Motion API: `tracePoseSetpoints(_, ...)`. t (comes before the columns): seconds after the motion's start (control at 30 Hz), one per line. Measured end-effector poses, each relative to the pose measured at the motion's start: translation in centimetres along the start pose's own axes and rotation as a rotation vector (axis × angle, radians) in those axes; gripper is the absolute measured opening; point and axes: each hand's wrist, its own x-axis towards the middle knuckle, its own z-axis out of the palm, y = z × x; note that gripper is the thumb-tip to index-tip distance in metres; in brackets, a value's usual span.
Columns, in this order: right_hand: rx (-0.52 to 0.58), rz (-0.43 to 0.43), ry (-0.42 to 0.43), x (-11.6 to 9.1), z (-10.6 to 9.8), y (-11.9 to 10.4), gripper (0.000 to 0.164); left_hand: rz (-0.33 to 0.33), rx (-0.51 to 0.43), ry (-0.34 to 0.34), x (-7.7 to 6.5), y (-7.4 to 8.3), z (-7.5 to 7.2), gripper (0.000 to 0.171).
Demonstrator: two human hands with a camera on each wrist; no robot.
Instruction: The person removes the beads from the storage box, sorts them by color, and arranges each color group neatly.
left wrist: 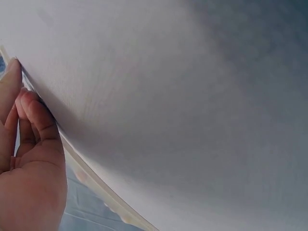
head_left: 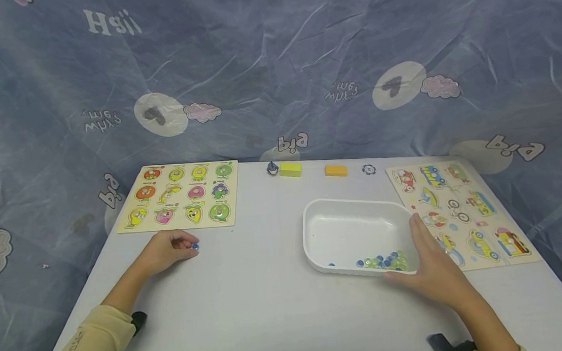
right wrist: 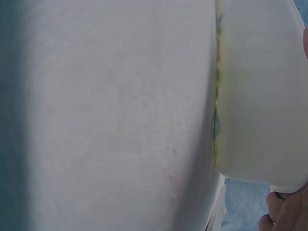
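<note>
At the left of the table in the head view, my left hand (head_left: 168, 250) pinches a small blue glass bead (head_left: 195, 247) between thumb and fingertips. In the left wrist view the fingers (left wrist: 41, 115) are seen close to the table, the bead hidden there. My right hand (head_left: 433, 265) grips the right end of a white plastic tray (head_left: 345, 222), thumb at its front rim. Inside, blue and yellow-green glass beads (head_left: 385, 261) have gathered along the front right, with a lone blue one further left. Through the tray's translucent wall (right wrist: 264, 96) the right wrist view shows a coloured line of beads.
A fruit puzzle board (head_left: 182, 194) lies just beyond the left hand. Right of the tray is a vehicle puzzle board (head_left: 471, 213). Along the back edge stand a small dark figurine (head_left: 272, 168), a yellow block (head_left: 290, 169), an orange block (head_left: 336, 170) and a round chip (head_left: 368, 169).
</note>
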Motion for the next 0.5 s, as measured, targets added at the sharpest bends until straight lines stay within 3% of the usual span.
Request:
tracePoseSetpoints(0.17, 0.002, 0.0, 0.001, 0.0, 0.0, 0.0, 0.131, -0.006, 0.001, 0.019, -0.2, 0.4, -0.4, 0.032)
tracePoseSetpoints(0.5, -0.001, -0.004, 0.007, 0.0, -0.1, 0.1, 0.131, 0.061, -0.03, 0.051, -0.6, 2.4, -1.3, 0.037)
